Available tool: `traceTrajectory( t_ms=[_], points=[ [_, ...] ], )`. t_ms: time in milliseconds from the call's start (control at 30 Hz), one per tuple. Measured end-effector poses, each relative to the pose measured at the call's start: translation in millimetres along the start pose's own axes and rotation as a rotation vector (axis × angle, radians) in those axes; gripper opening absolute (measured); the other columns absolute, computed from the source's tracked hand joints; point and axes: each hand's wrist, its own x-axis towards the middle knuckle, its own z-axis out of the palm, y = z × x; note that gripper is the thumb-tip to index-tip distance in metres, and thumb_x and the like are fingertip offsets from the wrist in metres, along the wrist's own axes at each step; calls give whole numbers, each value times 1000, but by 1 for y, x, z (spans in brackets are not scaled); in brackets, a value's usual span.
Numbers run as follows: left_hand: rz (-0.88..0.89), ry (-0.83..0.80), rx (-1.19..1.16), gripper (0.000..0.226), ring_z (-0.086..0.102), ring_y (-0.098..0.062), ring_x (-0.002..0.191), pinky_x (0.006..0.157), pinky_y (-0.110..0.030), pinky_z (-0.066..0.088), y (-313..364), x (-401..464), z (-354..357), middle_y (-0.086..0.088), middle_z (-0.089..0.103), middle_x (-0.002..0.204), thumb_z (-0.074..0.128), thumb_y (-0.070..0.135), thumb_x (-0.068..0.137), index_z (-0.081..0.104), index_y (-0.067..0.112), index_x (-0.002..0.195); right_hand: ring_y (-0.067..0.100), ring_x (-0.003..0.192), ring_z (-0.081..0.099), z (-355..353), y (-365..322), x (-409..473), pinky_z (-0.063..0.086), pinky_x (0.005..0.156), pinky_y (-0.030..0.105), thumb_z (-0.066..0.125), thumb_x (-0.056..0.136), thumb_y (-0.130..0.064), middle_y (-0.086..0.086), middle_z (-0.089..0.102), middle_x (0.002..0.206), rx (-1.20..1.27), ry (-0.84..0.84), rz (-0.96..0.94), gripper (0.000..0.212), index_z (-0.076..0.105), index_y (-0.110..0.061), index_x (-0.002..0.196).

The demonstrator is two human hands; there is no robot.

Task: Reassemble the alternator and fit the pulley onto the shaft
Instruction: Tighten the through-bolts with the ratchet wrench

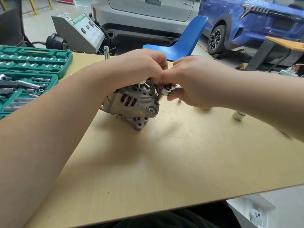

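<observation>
Left hand (141, 66) grips the grey cast-metal alternator (131, 102) steady; at three o'clock, right hand (194, 83) clasps a chrome ratchet (169, 89), seemingly tightening a bolt.

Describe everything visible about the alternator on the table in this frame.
The alternator is a grey cast-metal unit, resting on the light wooden table. Slots in its housing show copper windings inside. Mounting lugs with round holes stick out at its near lower side. The left hand covers its top; the right hand holds a chrome ratchet tool whose dark bit meets the housing's right edge. No pulley can be seen; the upper part is hidden by the hands.
</observation>
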Motion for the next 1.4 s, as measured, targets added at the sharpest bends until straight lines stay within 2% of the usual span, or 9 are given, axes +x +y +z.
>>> traceTrajectory(
  t_ms=[267,433,567,667,800,933,1067,1233,1400],
  points=[
    [54,41,-139,19,52,12,50,62,-32,35,-5,-8,3,19,77,80,50,19,93,66,29,90,15,58,70,-1,-13,8,41,50,24,75,82,-57,-5,72,57,576,-74,549,41,73,-18,69],
    [58,51,-140,22,53,10,58,67,-35,36,-8,-6,4,24,71,76,49,18,91,68,28,86,19,69,52,-7,-10,4,40,58,34,69,95,-46,-4,56,70,-7,-55,85,24,62,-23,91],
    [71,74,-135,19,51,8,58,66,-33,37,-10,-3,4,20,63,72,51,22,91,68,28,88,35,98,61,-11,2,6,52,86,48,56,101,-41,5,66,91,-249,-92,-150,30,59,-14,116],
    [67,81,-136,21,51,6,57,65,-34,37,-11,-2,4,23,74,80,48,23,94,68,27,91,22,68,55,-7,-6,8,41,57,33,67,94,-51,-5,55,67,-21,-77,104,31,58,-23,84],
    [74,58,-124,23,56,9,59,66,-33,38,-11,-2,4,13,79,89,47,25,99,69,29,94,14,57,71,-10,-17,16,40,52,27,78,85,-52,-5,70,54,519,-162,533,40,70,-18,68],
    [76,66,-149,25,61,3,74,72,-35,42,-12,-2,4,21,75,83,47,24,97,71,29,92,19,66,55,-9,-11,10,40,57,33,70,94,-47,-3,58,68,-3,-124,150,30,62,-20,86],
    [102,75,-152,21,52,3,63,67,-31,38,-13,0,4,18,62,70,50,23,97,67,25,86,36,89,60,-7,6,6,48,90,45,61,101,-22,11,68,84,-279,25,-349,15,61,-6,100],
    [83,56,-147,21,52,2,61,68,-35,40,-14,0,5,18,77,84,48,26,96,69,27,91,23,68,57,-2,-6,6,39,57,33,66,94,-52,-3,55,64,38,-93,137,33,60,-22,83],
    [86,56,-135,25,62,3,73,72,-38,42,-13,-1,3,14,79,89,47,25,98,72,27,96,14,60,66,-10,-13,18,38,52,28,76,86,-54,-5,69,55,380,-168,448,37,66,-22,71]
  ],
)
